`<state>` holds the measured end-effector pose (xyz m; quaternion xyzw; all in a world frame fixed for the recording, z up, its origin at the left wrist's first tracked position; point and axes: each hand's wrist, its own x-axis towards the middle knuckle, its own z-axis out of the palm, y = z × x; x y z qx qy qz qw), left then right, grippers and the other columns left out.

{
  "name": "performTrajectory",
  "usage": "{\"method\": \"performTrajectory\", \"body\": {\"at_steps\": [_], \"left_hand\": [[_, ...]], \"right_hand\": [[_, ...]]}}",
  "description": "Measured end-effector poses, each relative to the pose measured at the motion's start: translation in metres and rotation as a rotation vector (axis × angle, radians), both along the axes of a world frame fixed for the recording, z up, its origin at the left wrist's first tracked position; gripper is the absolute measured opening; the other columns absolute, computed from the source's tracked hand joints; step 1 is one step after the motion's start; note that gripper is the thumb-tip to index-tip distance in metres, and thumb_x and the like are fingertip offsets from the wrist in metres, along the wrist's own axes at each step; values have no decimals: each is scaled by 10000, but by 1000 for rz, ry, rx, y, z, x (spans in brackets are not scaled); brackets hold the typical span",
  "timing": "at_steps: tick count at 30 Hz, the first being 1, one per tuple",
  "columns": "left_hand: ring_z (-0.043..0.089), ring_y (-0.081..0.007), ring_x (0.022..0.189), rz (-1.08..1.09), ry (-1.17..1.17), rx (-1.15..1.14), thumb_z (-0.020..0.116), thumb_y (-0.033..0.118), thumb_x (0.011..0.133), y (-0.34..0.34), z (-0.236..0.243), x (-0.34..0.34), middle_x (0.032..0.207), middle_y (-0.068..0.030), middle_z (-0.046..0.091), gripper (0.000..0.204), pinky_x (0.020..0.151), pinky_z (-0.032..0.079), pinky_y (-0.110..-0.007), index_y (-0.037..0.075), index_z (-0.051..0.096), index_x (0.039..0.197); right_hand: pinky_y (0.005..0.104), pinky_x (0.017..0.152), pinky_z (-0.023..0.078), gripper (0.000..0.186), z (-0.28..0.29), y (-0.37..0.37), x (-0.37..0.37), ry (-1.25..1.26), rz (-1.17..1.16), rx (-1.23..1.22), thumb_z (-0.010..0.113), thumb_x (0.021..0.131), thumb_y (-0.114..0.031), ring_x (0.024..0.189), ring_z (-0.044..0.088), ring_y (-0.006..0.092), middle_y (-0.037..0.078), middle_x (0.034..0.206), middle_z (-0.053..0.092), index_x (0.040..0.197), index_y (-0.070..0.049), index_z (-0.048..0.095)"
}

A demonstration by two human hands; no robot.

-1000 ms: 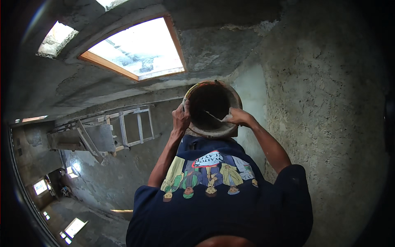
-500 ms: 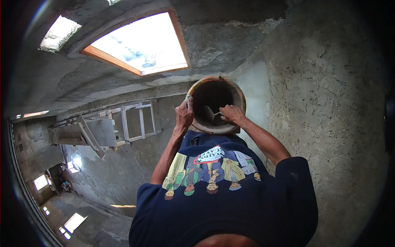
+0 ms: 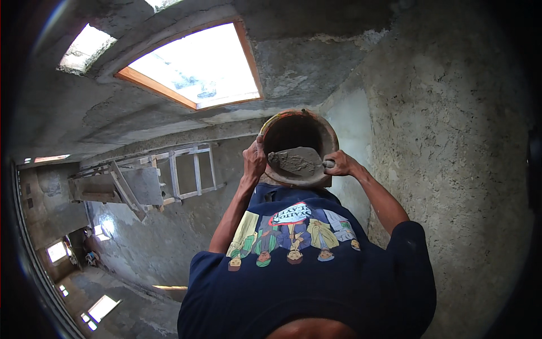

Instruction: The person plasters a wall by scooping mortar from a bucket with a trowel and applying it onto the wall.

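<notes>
I am gripping the mortar pan (image 3: 305, 121) rim with my left hand (image 3: 254, 161); my right hand (image 3: 340, 164) is clasping a trowel (image 3: 296, 161) carrying wet mortar at three o'clock.

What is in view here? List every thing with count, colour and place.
pan: one, round, brown with a reddish rim, centre, held up in front of the person
trowel: one, loaded with grey mortar, inside the pan's mouth
large opening: one, bright, orange-brown wooden frame, upper left
small opening: one, bright, unframed, far upper left
wooden frame: one, pale grey, ladder-like, left of centre against the wall
rough plastered wall: one, grey-brown, right side
shirt: one, navy with a coloured print, lower centre
left hand: one, gripping the pan's left rim
right hand: one, closed on the trowel's handle at the pan's right edge
</notes>
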<state>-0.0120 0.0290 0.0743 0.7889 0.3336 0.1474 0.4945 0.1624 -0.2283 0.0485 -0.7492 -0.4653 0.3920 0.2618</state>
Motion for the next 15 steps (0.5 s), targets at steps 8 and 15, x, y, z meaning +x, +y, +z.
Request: {"method": "performTrajectory", "body": {"at_steps": [8,15], "left_hand": [[501,-348,561,-8,60,10,281,481,968,5,0,5,624,-209,535,593,566,420,-408,-12,584,844],[532,-457,714,-43,-7,124,274,335,988,8,-12,7,725,-254,551,471,579,393,-482,-7,578,876]], "right_hand": [[323,557,475,303,2,-16,-1,-86,-219,258,739,634,-215,548,593,243,150,666,619,852,-27,643],[340,665,487,409,37,27,42,-225,-240,236,694,655,-292,679,610,233,148,749,616,957,-28,614]]}}
